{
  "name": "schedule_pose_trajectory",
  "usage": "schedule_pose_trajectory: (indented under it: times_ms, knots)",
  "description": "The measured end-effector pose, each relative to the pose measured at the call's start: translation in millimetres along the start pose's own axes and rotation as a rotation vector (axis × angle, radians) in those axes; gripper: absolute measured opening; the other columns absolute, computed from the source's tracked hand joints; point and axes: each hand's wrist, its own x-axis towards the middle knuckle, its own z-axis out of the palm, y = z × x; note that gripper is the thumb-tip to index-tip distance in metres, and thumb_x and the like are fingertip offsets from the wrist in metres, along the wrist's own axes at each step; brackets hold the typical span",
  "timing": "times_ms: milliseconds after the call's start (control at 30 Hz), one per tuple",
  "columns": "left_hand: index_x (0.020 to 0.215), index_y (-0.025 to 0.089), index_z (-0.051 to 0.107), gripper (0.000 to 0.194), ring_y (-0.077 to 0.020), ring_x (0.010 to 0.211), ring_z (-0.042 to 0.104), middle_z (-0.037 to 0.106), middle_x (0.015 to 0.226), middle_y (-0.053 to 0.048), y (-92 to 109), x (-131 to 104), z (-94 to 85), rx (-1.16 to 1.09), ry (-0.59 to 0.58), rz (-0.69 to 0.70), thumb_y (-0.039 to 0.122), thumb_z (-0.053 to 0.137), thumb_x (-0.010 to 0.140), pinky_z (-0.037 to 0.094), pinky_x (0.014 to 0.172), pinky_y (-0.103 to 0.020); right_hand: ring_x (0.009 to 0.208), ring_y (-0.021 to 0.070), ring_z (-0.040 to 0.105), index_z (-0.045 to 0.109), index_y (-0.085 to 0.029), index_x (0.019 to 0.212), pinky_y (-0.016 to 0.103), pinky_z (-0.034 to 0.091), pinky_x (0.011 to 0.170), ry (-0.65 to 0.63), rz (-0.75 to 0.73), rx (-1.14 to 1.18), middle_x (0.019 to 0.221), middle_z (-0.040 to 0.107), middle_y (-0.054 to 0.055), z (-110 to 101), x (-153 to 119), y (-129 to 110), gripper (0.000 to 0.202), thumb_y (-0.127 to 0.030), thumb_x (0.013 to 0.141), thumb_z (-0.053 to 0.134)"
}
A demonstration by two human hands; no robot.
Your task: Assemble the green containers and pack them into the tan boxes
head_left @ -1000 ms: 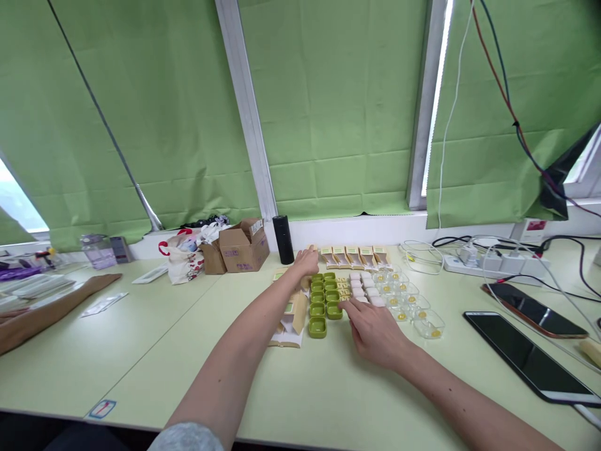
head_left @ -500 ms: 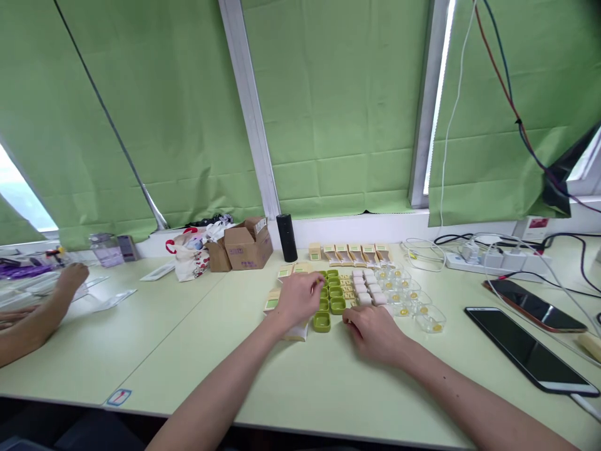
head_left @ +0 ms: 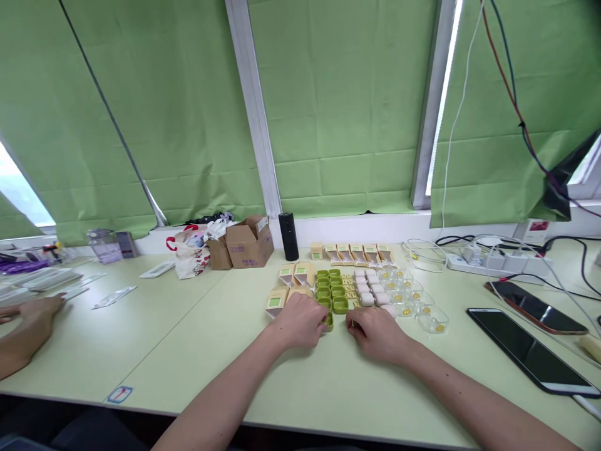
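My left hand [head_left: 299, 322] is closed, its fingertips at the nearest small green square tray [head_left: 330, 322] and covering part of it. Whether it grips the tray or a small piece is hidden. More green trays [head_left: 340, 305] stand in two columns just beyond. My right hand [head_left: 375, 332] rests on the table to the right of them with fingers curled; what they hold, if anything, does not show. Past its knuckles lie small yellowish pieces [head_left: 349, 288], white rounded blocks [head_left: 367, 299] and clear plastic cups [head_left: 432, 321] with a yellow spot inside.
Small cartons [head_left: 277, 300] with green labels stand left of the trays, and more cartons [head_left: 357, 254] line the back. A black cylinder [head_left: 288, 237] and a cardboard box [head_left: 250, 243] stand behind. Phones [head_left: 530, 351] and a power strip [head_left: 498, 263] are right. Another person's hand [head_left: 42, 310] is at far left.
My left hand has come down and toward me, from above the green trays to the nearest one. My right hand stays in place. The other person's hand at far left has lowered.
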Motion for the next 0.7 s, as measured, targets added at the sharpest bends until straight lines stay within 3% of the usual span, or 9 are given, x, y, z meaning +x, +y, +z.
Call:
schedule_pose_trajectory:
  times_ms: [233, 433, 700]
  knots:
    - [0.074, 0.026, 0.070, 0.012, -0.0305, 0.072, 0.070, 0.075, 0.075, -0.010, 2, 3, 6.0, 0.078, -0.053, 0.005, 0.026, 0.064, 0.084, 0.042, 0.067, -0.041, 0.085, 0.0197, 0.072, 0.070, -0.022, 0.101, 0.030, 0.032, 0.067, 0.025, -0.005, 0.027, 0.097, 0.080, 0.003, -3, -1, -1, 0.015, -0.016, 0.093, 0.059]
    - [0.074, 0.023, 0.070, 0.008, -0.0270, 0.065, 0.067, 0.072, 0.070, -0.008, 9, 2, 9.6, 0.080, -0.006, 0.066, 0.020, 0.066, 0.080, 0.039, 0.062, -0.037, 0.083, 0.0224, 0.071, 0.066, -0.024, 0.118, 0.031, 0.033, 0.066, 0.035, 0.039, 0.052, 0.087, 0.078, 0.000, -4, -2, -1, 0.023, -0.028, 0.095, 0.063]
    - [0.077, 0.020, 0.065, 0.005, -0.0227, 0.059, 0.062, 0.071, 0.069, -0.006, 19, 1, 17.0, 0.038, 0.130, 0.184, 0.018, 0.065, 0.081, 0.032, 0.056, -0.034, 0.111, 0.0292, 0.069, 0.061, -0.023, 0.130, 0.037, 0.049, 0.084, 0.142, -0.038, 0.128, 0.127, 0.072, 0.010, -3, -4, -1, 0.043, -0.031, 0.090, 0.072]
